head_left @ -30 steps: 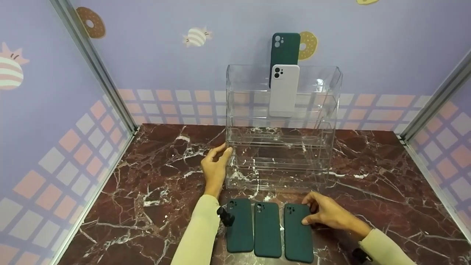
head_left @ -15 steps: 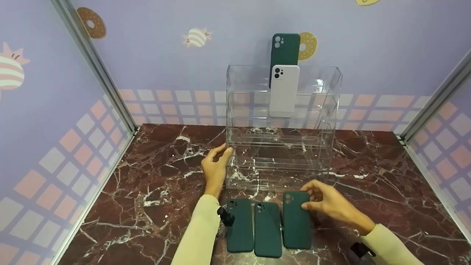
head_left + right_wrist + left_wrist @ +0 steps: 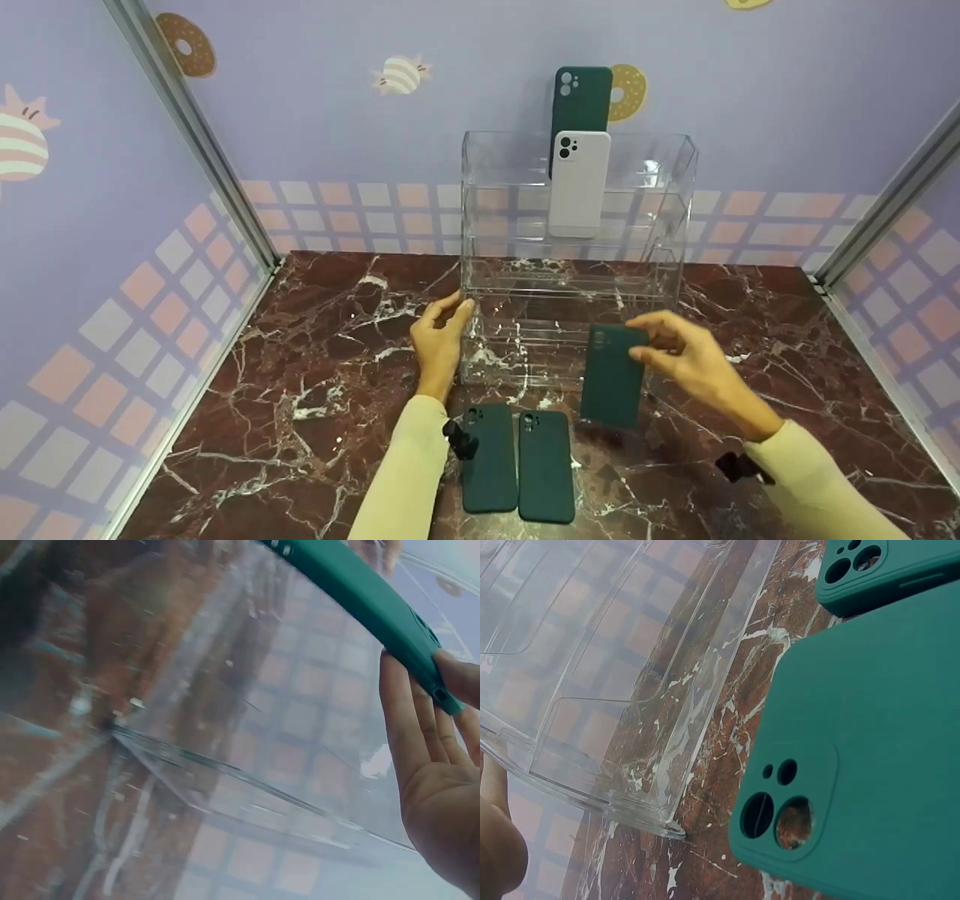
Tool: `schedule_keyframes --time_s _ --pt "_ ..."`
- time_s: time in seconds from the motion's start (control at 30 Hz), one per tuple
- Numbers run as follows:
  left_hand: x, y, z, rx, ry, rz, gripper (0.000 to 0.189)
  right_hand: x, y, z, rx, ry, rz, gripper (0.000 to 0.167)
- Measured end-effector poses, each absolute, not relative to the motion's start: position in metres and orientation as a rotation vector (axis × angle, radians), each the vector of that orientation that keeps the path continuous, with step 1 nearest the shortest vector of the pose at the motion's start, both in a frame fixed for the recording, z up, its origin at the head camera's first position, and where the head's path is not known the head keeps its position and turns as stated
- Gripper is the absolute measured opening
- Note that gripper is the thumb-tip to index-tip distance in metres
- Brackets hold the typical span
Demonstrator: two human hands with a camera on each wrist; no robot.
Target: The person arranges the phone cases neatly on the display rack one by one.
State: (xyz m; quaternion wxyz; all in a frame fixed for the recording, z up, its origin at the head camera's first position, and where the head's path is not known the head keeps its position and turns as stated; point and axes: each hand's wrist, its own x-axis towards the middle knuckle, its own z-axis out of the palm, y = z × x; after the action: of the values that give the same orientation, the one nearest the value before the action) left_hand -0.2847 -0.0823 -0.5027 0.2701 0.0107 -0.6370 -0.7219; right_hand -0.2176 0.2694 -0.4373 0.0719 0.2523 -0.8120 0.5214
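My right hand (image 3: 694,356) pinches a dark green phone case (image 3: 613,382) near its upper right edge, thumb in front and fingers behind. The case hangs upright before the lower front of a clear acrylic tiered rack (image 3: 480,225). In the right wrist view the green case (image 3: 360,592) is seen edge-on between thumb and fingers. At the rack's left side, my left hand (image 3: 439,341) touches the wall with thumb and fingertips. Two more green cases, a left case (image 3: 491,465) and a right case (image 3: 546,469), lie side by side on the table in front of the rack.
In the rack's upper tiers stand a white phone case (image 3: 579,187) and, behind it, a green phone case (image 3: 583,97). The red marbled table (image 3: 315,420) is enclosed by purple patterned walls (image 3: 315,112) with metal corner posts (image 3: 217,142).
My right hand has lifted the rightmost green case off the table and carried it forward and up to the rack's front. My left hand has stayed at the rack's side.
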Motion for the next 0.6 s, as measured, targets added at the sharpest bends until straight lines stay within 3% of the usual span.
schedule_keyframes --time_s 0.6 --pt "-0.286 -0.081 -0.504 0.038 -1.697 -1.960 0.026 -0.263 0.261 -0.369 0.612 -2.236 1.596 0.038"
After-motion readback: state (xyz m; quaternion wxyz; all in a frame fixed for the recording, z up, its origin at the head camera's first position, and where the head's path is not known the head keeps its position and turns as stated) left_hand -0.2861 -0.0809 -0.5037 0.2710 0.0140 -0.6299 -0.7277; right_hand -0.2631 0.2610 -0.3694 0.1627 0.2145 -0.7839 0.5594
